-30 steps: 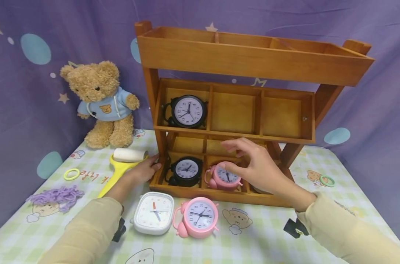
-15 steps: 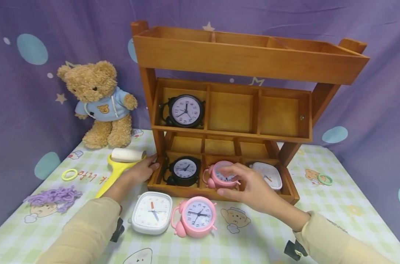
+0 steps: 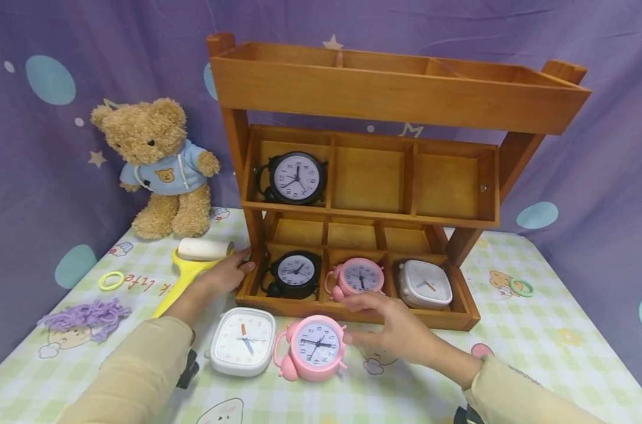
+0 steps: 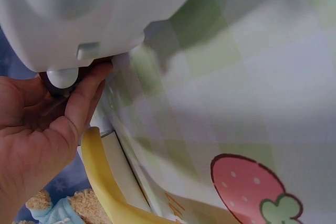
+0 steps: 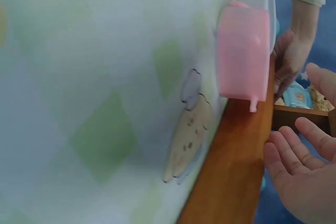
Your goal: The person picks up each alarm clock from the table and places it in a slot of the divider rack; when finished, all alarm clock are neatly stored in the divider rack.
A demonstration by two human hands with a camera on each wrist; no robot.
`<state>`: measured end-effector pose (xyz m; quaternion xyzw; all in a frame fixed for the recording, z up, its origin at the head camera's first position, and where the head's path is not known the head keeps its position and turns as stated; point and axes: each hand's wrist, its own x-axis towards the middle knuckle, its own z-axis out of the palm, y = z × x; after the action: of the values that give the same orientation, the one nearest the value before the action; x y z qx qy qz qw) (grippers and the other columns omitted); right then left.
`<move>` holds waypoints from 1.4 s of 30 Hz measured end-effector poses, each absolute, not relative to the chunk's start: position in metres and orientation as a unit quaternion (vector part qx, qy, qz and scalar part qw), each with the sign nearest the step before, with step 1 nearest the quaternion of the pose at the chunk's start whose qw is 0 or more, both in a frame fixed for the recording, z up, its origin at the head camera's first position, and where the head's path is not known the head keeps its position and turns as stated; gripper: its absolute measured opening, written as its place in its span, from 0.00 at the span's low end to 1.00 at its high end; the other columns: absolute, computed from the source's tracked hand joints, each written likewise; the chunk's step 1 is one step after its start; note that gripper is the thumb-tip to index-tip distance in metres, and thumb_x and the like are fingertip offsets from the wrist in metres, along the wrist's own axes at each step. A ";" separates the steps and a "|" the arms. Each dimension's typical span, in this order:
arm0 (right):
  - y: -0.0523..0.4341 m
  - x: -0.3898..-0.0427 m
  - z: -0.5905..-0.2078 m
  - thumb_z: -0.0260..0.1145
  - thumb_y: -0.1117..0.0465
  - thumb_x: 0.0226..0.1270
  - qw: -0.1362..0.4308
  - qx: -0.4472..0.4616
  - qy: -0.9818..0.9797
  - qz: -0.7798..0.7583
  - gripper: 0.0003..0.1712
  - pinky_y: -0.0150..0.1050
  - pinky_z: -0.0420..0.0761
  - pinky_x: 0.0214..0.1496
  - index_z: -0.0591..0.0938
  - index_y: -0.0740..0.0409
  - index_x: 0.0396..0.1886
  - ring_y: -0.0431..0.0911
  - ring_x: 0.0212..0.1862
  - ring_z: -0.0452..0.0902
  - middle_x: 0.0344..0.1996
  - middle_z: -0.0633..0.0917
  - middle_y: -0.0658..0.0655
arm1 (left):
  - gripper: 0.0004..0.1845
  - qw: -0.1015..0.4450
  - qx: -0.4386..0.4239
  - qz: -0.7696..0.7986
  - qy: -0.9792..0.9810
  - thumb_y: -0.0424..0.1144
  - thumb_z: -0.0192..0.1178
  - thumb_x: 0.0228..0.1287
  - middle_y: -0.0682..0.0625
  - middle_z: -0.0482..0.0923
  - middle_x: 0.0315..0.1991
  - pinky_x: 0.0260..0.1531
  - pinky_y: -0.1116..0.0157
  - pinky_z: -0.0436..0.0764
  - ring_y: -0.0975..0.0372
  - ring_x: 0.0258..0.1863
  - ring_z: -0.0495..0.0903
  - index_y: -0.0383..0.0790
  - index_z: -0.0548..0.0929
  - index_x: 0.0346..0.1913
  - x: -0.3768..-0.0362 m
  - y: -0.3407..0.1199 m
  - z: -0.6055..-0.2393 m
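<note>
A three-tier wooden shelf (image 3: pixel 400 94) stands on the table. Its middle tier holds a black clock (image 3: pixel 298 178) at the left. The bottom tier holds a black clock (image 3: pixel 298 274), a pink clock (image 3: pixel 359 277) and a white square clock (image 3: pixel 424 284). In front lie a white square clock (image 3: pixel 242 341) and a pink twin-bell clock (image 3: pixel 314 347) (image 5: pixel 244 51). My right hand (image 3: pixel 387 330) hovers open just right of that pink clock, holding nothing. My left hand (image 3: pixel 228 274) rests against the shelf's bottom-left corner with its fingers (image 4: pixel 84 98) touching it.
A teddy bear (image 3: pixel 162 165) sits at the back left. A yellow lint roller (image 3: pixel 194 265), a yellow ring (image 3: pixel 114 280) and purple yarn (image 3: pixel 88 315) lie left of the shelf. A green ring (image 3: pixel 522 287) lies at the right. Purple cloth hangs behind.
My right hand let go of the pink clock in the bottom tier and drew back and down towards the pink clock on the table. The left hand stayed put.
</note>
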<state>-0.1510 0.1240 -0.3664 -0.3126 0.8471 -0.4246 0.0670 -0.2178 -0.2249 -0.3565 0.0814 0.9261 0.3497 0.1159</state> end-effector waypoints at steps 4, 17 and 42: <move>0.123 -0.149 -0.374 0.78 0.47 0.60 0.092 -0.313 0.844 -0.425 0.34 0.49 0.78 0.64 0.81 0.56 0.63 0.49 0.59 0.80 0.59 0.84 0.51 | 0.29 0.114 0.081 0.351 0.926 0.33 0.42 0.81 0.19 0.50 0.73 0.72 0.39 0.54 0.31 0.73 0.53 0.19 0.50 0.76 -0.218 -0.225 -0.356; 0.111 -0.146 -0.394 0.82 0.46 0.53 0.126 -0.353 0.834 -0.404 0.47 0.46 0.77 0.64 0.74 0.55 0.71 0.41 0.59 0.77 0.59 0.82 0.48 | 0.29 0.115 0.078 0.346 0.928 0.34 0.41 0.81 0.19 0.46 0.74 0.73 0.39 0.48 0.31 0.75 0.47 0.20 0.50 0.76 -0.217 -0.224 -0.356; 0.086 -0.143 -0.397 0.86 0.42 0.43 0.111 -0.340 0.853 -0.381 0.56 0.49 0.73 0.68 0.71 0.54 0.71 0.43 0.62 0.74 0.61 0.79 0.46 | 0.29 0.114 0.074 0.357 0.924 0.34 0.42 0.82 0.16 0.38 0.73 0.71 0.39 0.57 0.33 0.66 0.64 0.22 0.51 0.77 -0.218 -0.225 -0.359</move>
<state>-0.1428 0.0861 -0.3970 -0.3396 0.8526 -0.3813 0.1114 -0.2182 -0.2251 -0.3590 0.0742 0.9241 0.3570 0.1142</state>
